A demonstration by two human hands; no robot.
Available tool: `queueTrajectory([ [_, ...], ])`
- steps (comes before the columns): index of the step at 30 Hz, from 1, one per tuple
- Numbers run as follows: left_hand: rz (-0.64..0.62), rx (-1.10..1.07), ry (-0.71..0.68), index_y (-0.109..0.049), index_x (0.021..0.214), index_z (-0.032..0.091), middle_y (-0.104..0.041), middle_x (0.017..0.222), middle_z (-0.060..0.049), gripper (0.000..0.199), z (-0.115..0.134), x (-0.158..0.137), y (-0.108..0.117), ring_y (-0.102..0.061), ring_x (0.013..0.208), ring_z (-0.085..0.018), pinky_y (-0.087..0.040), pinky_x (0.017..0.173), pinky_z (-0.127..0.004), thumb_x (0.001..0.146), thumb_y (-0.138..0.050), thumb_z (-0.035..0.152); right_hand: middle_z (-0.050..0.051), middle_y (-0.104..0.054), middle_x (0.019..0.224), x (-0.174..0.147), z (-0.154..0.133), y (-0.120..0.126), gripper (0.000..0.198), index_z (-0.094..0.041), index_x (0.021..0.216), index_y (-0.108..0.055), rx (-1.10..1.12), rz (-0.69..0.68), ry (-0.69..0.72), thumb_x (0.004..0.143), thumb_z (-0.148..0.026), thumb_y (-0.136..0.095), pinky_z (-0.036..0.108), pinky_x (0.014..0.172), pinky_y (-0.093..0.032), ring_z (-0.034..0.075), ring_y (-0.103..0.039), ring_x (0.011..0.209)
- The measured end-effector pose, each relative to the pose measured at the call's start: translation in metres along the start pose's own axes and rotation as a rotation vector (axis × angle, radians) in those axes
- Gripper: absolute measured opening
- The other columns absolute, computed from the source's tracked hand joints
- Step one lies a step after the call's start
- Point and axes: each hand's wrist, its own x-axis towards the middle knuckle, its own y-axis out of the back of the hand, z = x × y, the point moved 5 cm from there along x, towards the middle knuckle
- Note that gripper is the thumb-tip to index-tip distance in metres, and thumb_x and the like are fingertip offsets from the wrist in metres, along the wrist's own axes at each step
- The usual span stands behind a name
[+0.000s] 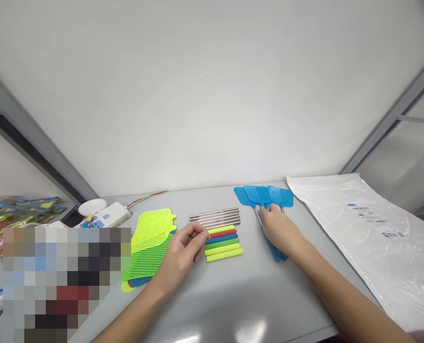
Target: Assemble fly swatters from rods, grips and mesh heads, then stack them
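My left hand (pixel 185 250) is closed in a loose pinch at the left ends of the coloured handle tubes (pixel 224 251), which lie in a row of yellow, red, blue and green. Whatever its fingertips hold, if anything, is hidden. Behind the tubes lie several thin metal rods (pixel 219 217) side by side. My right hand (pixel 278 224) is closed around the shafts of the blue fly swatters (pixel 258 194), whose mesh heads fan out against the wall. Their blue handles show below the wrist. Left of my left hand is a pile of yellow and green swatter heads (pixel 149 257), with some blue underneath.
A white plastic mailer bag (pixel 369 238) covers the table's right side. A white power strip (pixel 108 216) and a round white object (pixel 92 207) stand at the back left. Colourful packaged items (pixel 19 209) lie further left. The white wall (pixel 212 95) bounds the table (pixel 212 305) behind.
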Motion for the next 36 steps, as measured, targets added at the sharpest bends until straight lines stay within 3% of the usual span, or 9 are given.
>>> queueTrajectory([
  [9, 0.021, 0.017, 0.011, -0.054, 0.084, 0.020, -0.037, 0.058, 0.006, 0.025, -0.005, 0.002, 0.004, -0.034, 0.054, -0.009, -0.026, 0.053, -0.023, 0.096, -0.051, 0.042, 0.015, -0.051, 0.108, -0.003, 0.001, 0.000, 0.047, -0.017, 0.136, -0.047, 0.050, 0.004, 0.011, 0.091, -0.010, -0.034, 0.029, 0.057, -0.034, 0.022, -0.059, 0.076],
  [15, -0.008, 0.366, -0.142, -0.053, 0.082, 0.020, -0.044, 0.067, 0.003, 0.022, 0.010, -0.003, -0.003, -0.040, 0.061, -0.011, -0.031, 0.055, -0.024, 0.096, -0.048, 0.035, 0.012, -0.054, 0.108, -0.007, 0.010, 0.005, 0.043, -0.020, 0.133, -0.051, 0.118, 0.055, -0.008, 0.094, -0.018, -0.032, 0.029, 0.060, -0.036, 0.023, -0.060, 0.082],
  [20, -0.246, 0.728, -0.467, -0.053, 0.086, 0.020, -0.051, 0.071, 0.002, 0.011, 0.014, -0.020, -0.033, -0.044, 0.062, -0.012, -0.033, 0.058, -0.026, 0.093, -0.045, 0.019, 0.011, -0.057, 0.120, -0.009, 0.049, 0.017, 0.043, -0.022, 0.132, -0.051, 0.174, 0.151, -0.156, 0.095, -0.022, -0.028, 0.032, 0.066, -0.038, 0.025, -0.062, 0.093],
  [23, -0.315, 0.846, -0.569, -0.052, 0.085, 0.020, -0.051, 0.069, 0.001, 0.013, 0.015, -0.027, -0.053, -0.044, 0.062, -0.013, -0.034, 0.057, -0.027, 0.093, -0.042, 0.017, 0.010, -0.062, 0.118, -0.014, 0.070, 0.015, 0.041, -0.023, 0.128, -0.055, 0.210, 0.158, -0.225, 0.096, -0.029, -0.029, 0.034, 0.070, -0.039, 0.028, -0.062, 0.097],
  [26, -0.419, 1.014, -0.566, -0.052, 0.084, 0.020, -0.055, 0.075, -0.002, 0.014, 0.014, -0.027, -0.079, -0.048, 0.065, -0.016, -0.037, 0.058, -0.028, 0.093, -0.042, 0.020, 0.010, -0.068, 0.104, -0.024, 0.078, 0.003, 0.042, -0.020, 0.131, -0.051, 0.258, 0.128, -0.238, 0.097, -0.036, -0.031, 0.033, 0.069, -0.039, 0.027, -0.065, 0.091],
  [30, -0.467, 1.164, -0.472, -0.055, 0.093, 0.020, -0.059, 0.094, -0.006, 0.007, 0.012, -0.016, -0.115, -0.054, 0.084, -0.021, -0.047, 0.073, -0.033, 0.090, -0.050, 0.024, 0.004, -0.068, 0.080, -0.037, 0.075, -0.017, 0.042, -0.017, 0.131, -0.045, 0.391, 0.092, -0.200, 0.098, -0.039, -0.033, 0.030, 0.062, -0.037, 0.022, -0.065, 0.073],
  [36, -0.361, 1.286, -0.400, -0.057, 0.104, 0.017, -0.057, 0.098, -0.009, 0.018, 0.007, -0.001, -0.154, -0.053, 0.091, -0.026, -0.049, 0.080, -0.041, 0.088, -0.051, 0.024, 0.002, -0.064, 0.079, -0.046, 0.061, -0.022, 0.028, -0.023, 0.088, -0.055, 0.471, 0.123, -0.097, 0.096, -0.043, -0.038, 0.028, 0.059, -0.033, 0.019, -0.059, 0.069],
])
